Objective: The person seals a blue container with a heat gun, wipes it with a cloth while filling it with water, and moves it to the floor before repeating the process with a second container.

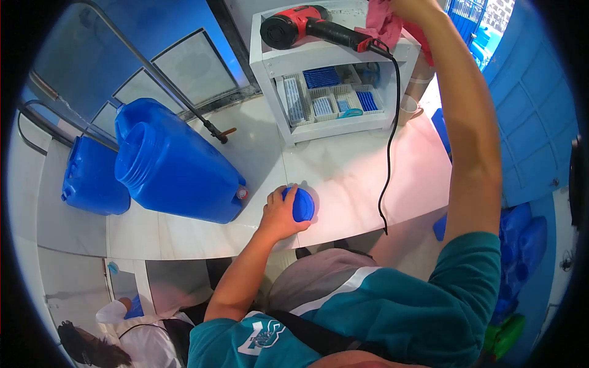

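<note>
On the pale counter (343, 172), my left hand (279, 216) is closed around the rim of a round blue screw cap (299, 205). My right arm stretches up to the top of a white shelf unit (268, 67). There my right hand (416, 8), partly cut off by the frame's top edge, grips a pink cloth (385, 26). Beside the cloth lies a red and black heat gun (300, 26), its black cord hanging over the counter. Left of the cap leans a large blue jug (178, 162) with an uncapped threaded mouth.
Another blue jug (95, 178) stands at the left below a pipe running water. A tap with an orange handle (227, 132) sits behind the large jug. The shelf holds baskets (322, 104) of small packets. A person in white (144, 337) is at the lower left.
</note>
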